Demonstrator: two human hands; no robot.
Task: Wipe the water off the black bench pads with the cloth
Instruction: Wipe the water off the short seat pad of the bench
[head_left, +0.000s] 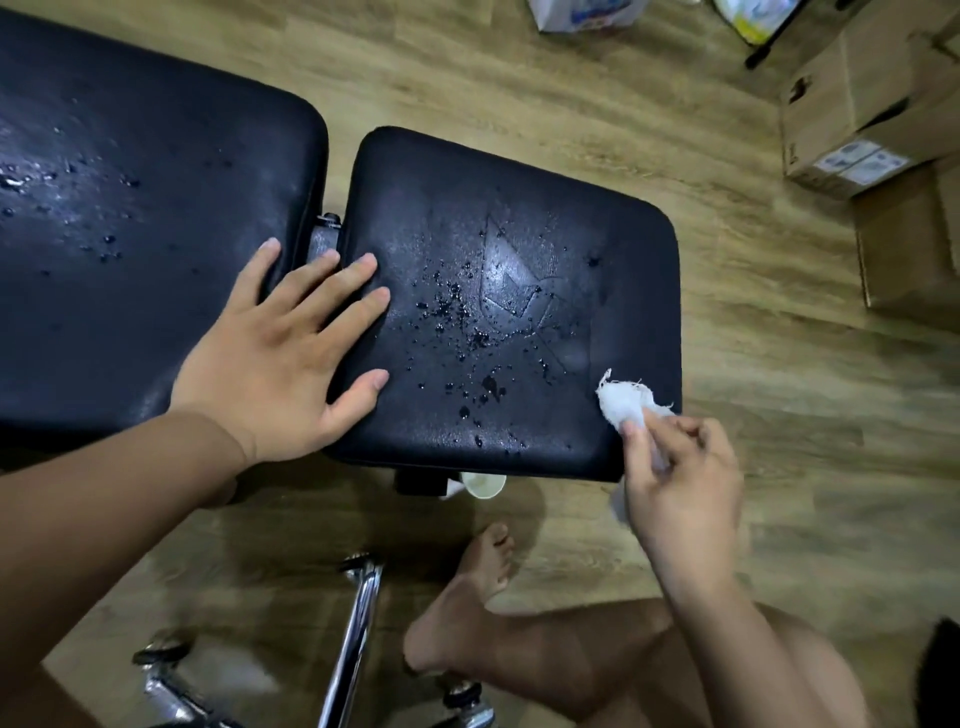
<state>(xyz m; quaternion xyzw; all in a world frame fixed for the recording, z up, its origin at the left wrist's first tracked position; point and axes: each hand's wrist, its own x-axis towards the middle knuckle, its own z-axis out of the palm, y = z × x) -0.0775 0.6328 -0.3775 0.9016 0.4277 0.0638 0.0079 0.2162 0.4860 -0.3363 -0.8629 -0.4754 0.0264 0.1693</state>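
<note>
Pinches the white cloth (623, 397) in the right grip (680, 483), fingertips curled round the frayed wad, which sits just beyond that grip at the near right corner of the desk's small black pad (519, 249). Lays the left grip (280, 358) released and flat, fingers spread, bridging the gap between the small black pad and the large black pad (156, 156) on its left. Leaves water drops (457, 312) beaded on the small pad between the two grips, with further drops (78, 208) on the large pad beyond and left of the left grip.
</note>
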